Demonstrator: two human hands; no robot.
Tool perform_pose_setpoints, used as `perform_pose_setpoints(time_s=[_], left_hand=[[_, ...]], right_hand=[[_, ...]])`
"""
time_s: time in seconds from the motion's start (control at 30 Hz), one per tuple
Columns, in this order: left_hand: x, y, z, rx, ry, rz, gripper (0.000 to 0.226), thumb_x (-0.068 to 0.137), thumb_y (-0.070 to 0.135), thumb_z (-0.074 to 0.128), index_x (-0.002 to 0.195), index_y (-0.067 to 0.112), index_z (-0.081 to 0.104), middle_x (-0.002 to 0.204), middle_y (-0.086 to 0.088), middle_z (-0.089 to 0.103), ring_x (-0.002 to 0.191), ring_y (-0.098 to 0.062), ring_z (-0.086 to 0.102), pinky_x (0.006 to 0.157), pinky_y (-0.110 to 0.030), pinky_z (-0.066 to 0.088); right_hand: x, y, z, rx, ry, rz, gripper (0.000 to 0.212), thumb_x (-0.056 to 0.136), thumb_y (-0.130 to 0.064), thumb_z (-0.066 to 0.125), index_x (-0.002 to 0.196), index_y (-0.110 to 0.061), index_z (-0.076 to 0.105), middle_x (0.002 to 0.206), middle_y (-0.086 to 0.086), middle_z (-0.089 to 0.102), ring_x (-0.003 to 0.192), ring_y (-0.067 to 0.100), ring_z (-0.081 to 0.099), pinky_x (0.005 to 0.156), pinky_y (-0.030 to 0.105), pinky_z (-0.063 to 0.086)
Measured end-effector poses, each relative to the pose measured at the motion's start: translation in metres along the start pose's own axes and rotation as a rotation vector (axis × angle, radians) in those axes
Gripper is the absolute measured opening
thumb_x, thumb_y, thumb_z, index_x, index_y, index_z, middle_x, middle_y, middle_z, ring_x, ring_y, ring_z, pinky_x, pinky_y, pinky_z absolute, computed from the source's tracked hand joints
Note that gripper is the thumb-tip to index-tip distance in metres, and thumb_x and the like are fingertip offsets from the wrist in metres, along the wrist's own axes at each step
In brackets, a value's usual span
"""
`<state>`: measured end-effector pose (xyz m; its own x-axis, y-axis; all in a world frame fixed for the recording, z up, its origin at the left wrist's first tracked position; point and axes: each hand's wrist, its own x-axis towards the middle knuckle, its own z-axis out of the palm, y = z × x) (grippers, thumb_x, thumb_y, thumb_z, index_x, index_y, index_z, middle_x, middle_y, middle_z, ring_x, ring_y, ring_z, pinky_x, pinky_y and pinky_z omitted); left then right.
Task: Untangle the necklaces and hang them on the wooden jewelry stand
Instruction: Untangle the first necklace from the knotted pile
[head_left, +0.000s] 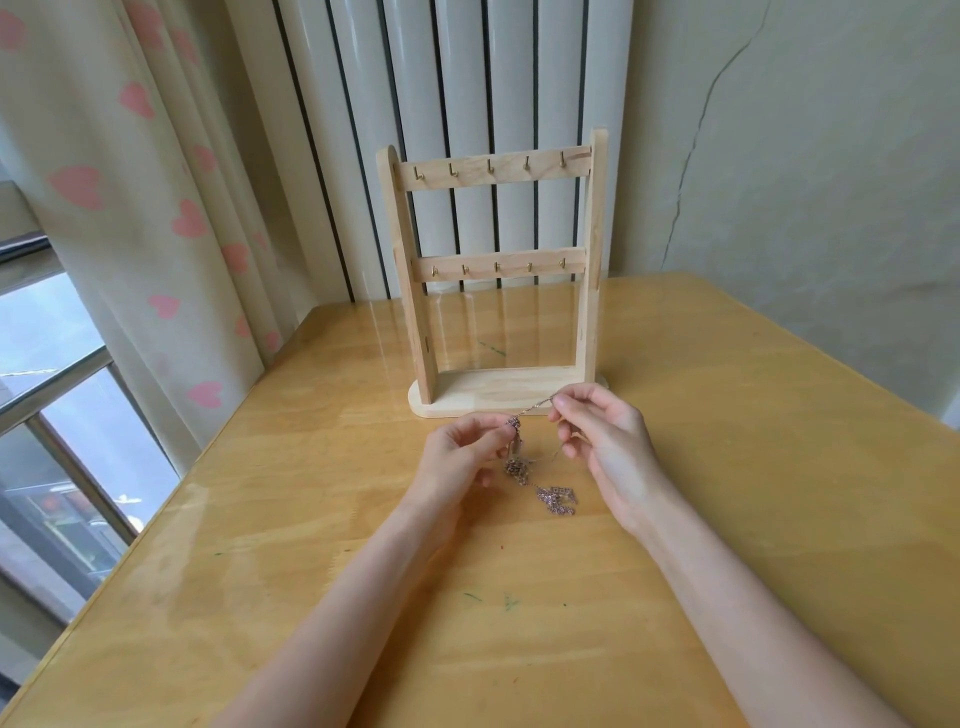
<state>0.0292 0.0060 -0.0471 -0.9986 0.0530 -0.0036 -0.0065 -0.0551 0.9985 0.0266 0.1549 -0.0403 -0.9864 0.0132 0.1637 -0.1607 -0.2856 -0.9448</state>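
Head view: the left hand (457, 452) pinches a knotted clump of the necklaces (519, 467) with curled fingers; to its right, the right hand (602, 431) pinches a chain end, drawn taut between them. The rest of the tangle lies on the table (727, 467) near the hands. Beyond, the wooden jewelry stand (493, 270) has bare hooks: nothing hung yet, untangling looks barely begun.

A glossy yellow wooden counter (727, 467) with a few small green marks on it. Behind it, a white ribbed radiator (467, 93) against a cracked pale wall (805, 156). To the left, a cream curtain (130, 182) with pink hearts hangs beside a window (57, 405).
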Motion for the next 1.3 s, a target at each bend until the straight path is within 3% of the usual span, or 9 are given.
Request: perform_pose_setpoints(time_s=[0.23,0.33,0.4,0.57,0.77,0.97,1.13,1.2,1.3], left_hand=[[0.001,-0.001,-0.001,-0.025,-0.04,0.002,0.01,0.088,0.019,0.061,0.078,0.018,0.064,0.07,0.001,0.056,0.056,-0.002,0.048,0.041,-0.014,0.031],[0.001,-0.002,0.0,-0.009,-0.03,0.017,0.019,0.091,0.019,0.056,0.074,0.015,0.063,0.064,0.001,0.053,0.052,0.0,0.047,0.04,-0.014,0.032],[0.0,-0.002,0.003,0.052,-0.049,0.051,0.021,0.092,0.016,0.054,0.074,0.013,0.063,0.063,0.0,0.053,0.055,-0.003,0.048,0.04,-0.014,0.034],[0.003,-0.007,0.004,0.206,-0.007,0.135,0.02,0.092,0.011,0.054,0.075,0.012,0.066,0.057,0.004,0.055,0.046,-0.009,0.046,0.043,-0.018,0.037],[0.005,-0.01,0.002,0.317,-0.003,0.181,0.009,0.084,0.008,0.066,0.077,0.014,0.065,0.061,0.005,0.06,0.051,-0.014,0.049,0.046,-0.02,0.038],[0.004,-0.003,-0.002,0.056,0.053,0.1,0.015,0.088,0.004,0.058,0.076,0.012,0.061,0.067,-0.001,0.058,0.052,-0.004,0.053,0.049,-0.014,0.043],[0.001,0.011,-0.003,-0.46,-0.099,-0.055,0.005,0.089,0.006,0.056,0.09,0.008,0.06,0.077,-0.001,0.064,0.064,-0.007,0.062,0.055,-0.012,0.05],[0.001,0.015,-0.002,-0.49,-0.106,-0.038,0.005,0.088,0.004,0.056,0.091,0.007,0.06,0.079,-0.001,0.065,0.064,-0.008,0.062,0.055,-0.013,0.05],[0.004,0.015,-0.007,-0.484,-0.019,0.013,0.008,0.087,0.003,0.057,0.086,0.009,0.062,0.076,0.001,0.064,0.061,-0.007,0.06,0.054,-0.012,0.049]], right_hand=[[0.005,0.007,-0.005,-0.326,0.076,-0.054,0.011,0.089,-0.006,0.056,0.081,-0.014,0.058,0.07,0.0,0.059,0.054,0.002,0.048,0.054,0.012,0.038],[0.007,0.013,-0.002,-0.549,0.045,-0.181,0.018,0.085,-0.009,0.062,0.094,-0.024,0.063,0.093,-0.008,0.06,0.086,0.001,0.052,0.075,0.017,0.042],[0.008,0.016,0.0,-0.634,-0.018,-0.253,0.021,0.086,-0.01,0.062,0.099,-0.026,0.068,0.102,-0.008,0.057,0.096,0.003,0.051,0.079,0.017,0.041],[0.007,0.016,0.002,-0.624,-0.095,-0.167,0.019,0.083,-0.002,0.062,0.084,-0.019,0.071,0.07,-0.005,0.064,0.051,-0.001,0.054,0.06,0.015,0.046],[0.004,0.014,0.001,-0.614,-0.101,-0.144,0.031,0.08,0.001,0.064,0.067,-0.027,0.067,0.065,0.005,0.066,0.045,0.004,0.052,0.056,0.02,0.048],[0.005,0.012,0.0,-0.615,-0.02,-0.128,0.022,0.081,-0.007,0.067,0.07,-0.025,0.065,0.066,0.0,0.066,0.056,0.009,0.057,0.059,0.02,0.047],[-0.003,0.02,0.011,-0.928,-0.257,-0.137,0.009,0.076,-0.02,0.073,0.078,-0.021,0.064,0.058,-0.012,0.052,0.046,0.002,0.045,0.049,0.013,0.036],[-0.001,0.022,0.012,-0.928,-0.183,-0.187,0.013,0.079,-0.017,0.069,0.07,-0.021,0.062,0.056,-0.009,0.053,0.049,0.007,0.046,0.049,0.015,0.036],[0.006,0.02,0.006,-0.74,-0.097,-0.103,0.003,0.08,-0.011,0.069,0.077,-0.012,0.069,0.066,0.002,0.064,0.063,0.016,0.056,0.064,0.02,0.045]])
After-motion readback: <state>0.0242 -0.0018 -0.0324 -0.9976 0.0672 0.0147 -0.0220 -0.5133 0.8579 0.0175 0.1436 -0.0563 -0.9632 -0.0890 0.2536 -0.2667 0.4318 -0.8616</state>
